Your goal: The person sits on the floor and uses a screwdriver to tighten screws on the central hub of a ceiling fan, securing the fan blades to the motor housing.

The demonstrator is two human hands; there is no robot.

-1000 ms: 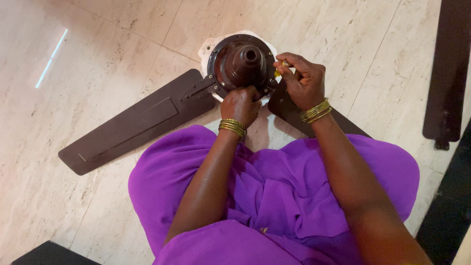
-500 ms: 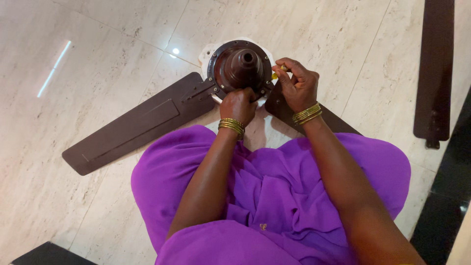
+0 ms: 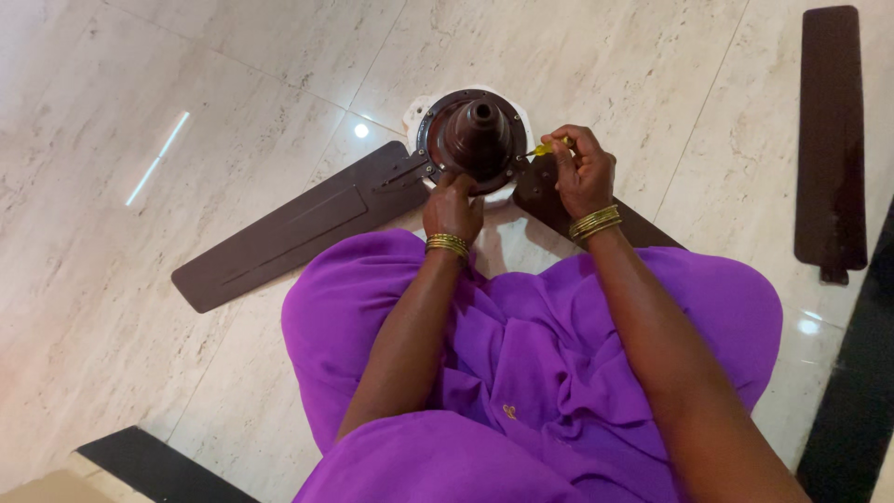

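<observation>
A dark brown ceiling fan motor hub lies on the pale tiled floor in front of my knees. One long blade reaches out to the left, and a second blade runs under my right wrist. My left hand grips the near rim of the hub. My right hand holds a small yellow-handled screwdriver whose tip points at the hub's right edge. Gold bangles circle both wrists.
A loose brown fan blade lies on the floor at the far right. A black strip borders the tiles at lower right, another dark edge at lower left. My purple garment fills the lower middle.
The view has shifted, so the fan sits lower and more to the right in frame. My right hand has turned slightly and the screwdriver shows more clearly. Both hands stay at the hub.
</observation>
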